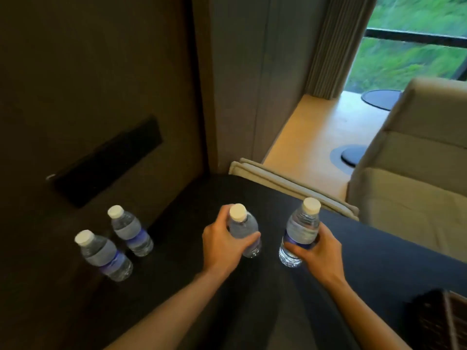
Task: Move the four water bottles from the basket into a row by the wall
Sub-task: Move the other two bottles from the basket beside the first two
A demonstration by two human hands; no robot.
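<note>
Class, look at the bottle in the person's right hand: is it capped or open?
Capped. The bottle gripped by the right hand has its white cap seated on the neck.

Four clear plastic water bottles, each with a white cap and a blue-edged label, are out on the dark surface (177, 248). The nearest bottle (104, 256) and the second bottle (131, 231) stand upright side by side, close to the dark wall (88, 84), apart from each other. The third bottle (243, 229) is upright further right, gripped around its body. The fourth bottle (300, 231), rightmost, leans slightly, also gripped. A corner of the dark woven basket (439, 322) shows at the lower right.
</note>
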